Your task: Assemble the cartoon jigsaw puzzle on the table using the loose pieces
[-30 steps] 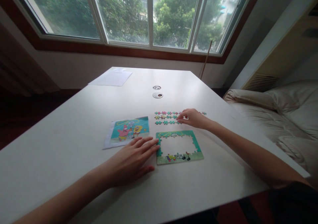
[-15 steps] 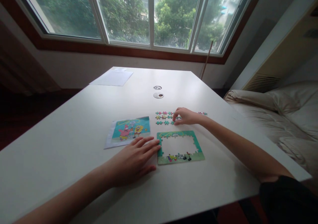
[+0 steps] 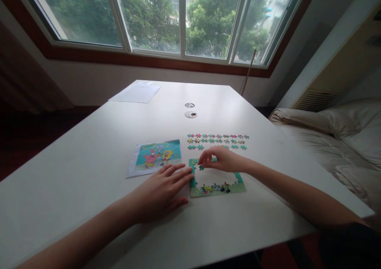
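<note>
My right hand [image 3: 220, 159] pinches a small green puzzle piece [image 3: 201, 167] over the upper left inside of a puzzle frame [image 3: 220, 192]. That frame has a green border with cartoon figures along its bottom, and bare table shows through its middle. Flat on the table, my left hand [image 3: 166, 187] has its fingers spread, the tips touching the frame's left edge. Beyond the frame lie loose puzzle pieces [image 3: 219, 140] in three rows; my right hand hides part of the nearest row. A cartoon picture sheet [image 3: 159, 154] rests left of the frame, just past my left hand.
The white table [image 3: 89, 153] stretches toward the window. White paper [image 3: 137, 93] lies at its far left corner. Two round discs [image 3: 191, 114] sit around the far middle. To the right stands a cushioned beige sofa [image 3: 324, 138].
My right hand has come from the nearest row of pieces toward me, carrying a green piece to the frame's upper left. A gap now shows in that row. My left hand stays put.
</note>
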Available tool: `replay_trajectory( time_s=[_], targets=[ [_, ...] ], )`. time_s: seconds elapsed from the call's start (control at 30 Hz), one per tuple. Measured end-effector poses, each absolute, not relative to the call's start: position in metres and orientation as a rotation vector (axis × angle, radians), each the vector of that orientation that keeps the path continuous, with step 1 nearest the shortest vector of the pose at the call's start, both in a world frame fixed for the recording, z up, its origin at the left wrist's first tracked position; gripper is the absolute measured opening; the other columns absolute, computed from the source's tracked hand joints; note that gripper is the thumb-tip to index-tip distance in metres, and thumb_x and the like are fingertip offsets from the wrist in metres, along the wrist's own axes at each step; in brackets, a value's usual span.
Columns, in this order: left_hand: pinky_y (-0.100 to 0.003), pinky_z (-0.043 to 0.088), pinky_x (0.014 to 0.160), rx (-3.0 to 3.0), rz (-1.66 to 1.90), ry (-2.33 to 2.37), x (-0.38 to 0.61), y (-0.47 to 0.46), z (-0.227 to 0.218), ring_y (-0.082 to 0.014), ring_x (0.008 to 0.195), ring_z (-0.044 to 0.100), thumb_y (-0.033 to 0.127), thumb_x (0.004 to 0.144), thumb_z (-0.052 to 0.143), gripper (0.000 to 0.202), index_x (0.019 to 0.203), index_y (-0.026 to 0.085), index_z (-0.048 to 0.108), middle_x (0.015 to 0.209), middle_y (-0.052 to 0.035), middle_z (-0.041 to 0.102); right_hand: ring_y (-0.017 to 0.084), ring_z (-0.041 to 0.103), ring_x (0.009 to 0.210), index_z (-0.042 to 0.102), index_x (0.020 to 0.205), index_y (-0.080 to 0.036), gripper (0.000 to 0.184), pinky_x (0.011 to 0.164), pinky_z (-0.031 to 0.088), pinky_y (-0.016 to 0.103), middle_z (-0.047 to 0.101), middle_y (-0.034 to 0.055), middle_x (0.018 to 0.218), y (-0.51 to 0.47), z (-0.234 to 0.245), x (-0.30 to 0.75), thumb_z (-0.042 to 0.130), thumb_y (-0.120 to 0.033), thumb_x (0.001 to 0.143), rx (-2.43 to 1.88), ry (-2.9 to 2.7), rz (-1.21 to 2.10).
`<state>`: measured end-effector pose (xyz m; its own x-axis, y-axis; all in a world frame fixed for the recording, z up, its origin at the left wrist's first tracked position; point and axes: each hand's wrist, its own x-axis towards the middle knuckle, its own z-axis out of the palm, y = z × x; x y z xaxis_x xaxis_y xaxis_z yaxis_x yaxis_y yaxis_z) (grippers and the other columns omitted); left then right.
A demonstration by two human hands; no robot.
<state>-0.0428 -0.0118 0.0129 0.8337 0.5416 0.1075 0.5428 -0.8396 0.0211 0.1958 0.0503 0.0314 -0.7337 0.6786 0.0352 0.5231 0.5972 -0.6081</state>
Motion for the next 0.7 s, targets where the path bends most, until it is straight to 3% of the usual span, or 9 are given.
replay_trajectory(
  time_s=[0.13, 0.4, 0.7],
  targets=[
    [-0.042, 0.032, 0.098, -2.991, -0.162, -0.881, -0.043, -0.012, 0.014, -0.0281, 0.12, 0.038, 0.041, 0.087, 0.044, 0.046, 0.127, 0.019, 0.042, 0.132, -0.008, 0.044, 0.012, 0.057, 0.068, 0.064, 0.092, -0.017, 0.022, 0.061, 0.041, 0.021, 0.066, 0.0019, 0.076, 0.052, 0.029, 0.185, 0.063, -0.03, 0.074, -1.017, -2.585, 0.832],
    [-0.042, 0.032, 0.097, -2.999, -0.153, -0.889, -0.043, -0.012, 0.013, -0.0285, 0.119, 0.039, 0.04, 0.086, 0.045, 0.047, 0.128, 0.019, 0.041, 0.133, -0.0082, 0.043, 0.011, 0.058, 0.07, 0.068, 0.081, -0.018, 0.011, 0.066, 0.042, 0.021, 0.068, 0.0005, 0.077, 0.071, 0.02, 0.177, 0.062, -0.025, 0.075, -0.85, -2.62, 0.834],
    [-0.042, 0.032, 0.096, -2.998, -0.17, -0.886, -0.043, -0.012, 0.014, -0.0283, 0.119, 0.038, 0.038, 0.087, 0.044, 0.044, 0.126, 0.018, 0.042, 0.132, -0.0085, 0.044, 0.013, 0.055, 0.074, 0.065, 0.079, -0.017, 0.009, 0.072, 0.041, 0.025, 0.064, 0.0025, 0.074, 0.046, 0.011, 0.185, 0.06, -0.024, 0.078, -0.96, -2.437, 0.449]
  ],
)
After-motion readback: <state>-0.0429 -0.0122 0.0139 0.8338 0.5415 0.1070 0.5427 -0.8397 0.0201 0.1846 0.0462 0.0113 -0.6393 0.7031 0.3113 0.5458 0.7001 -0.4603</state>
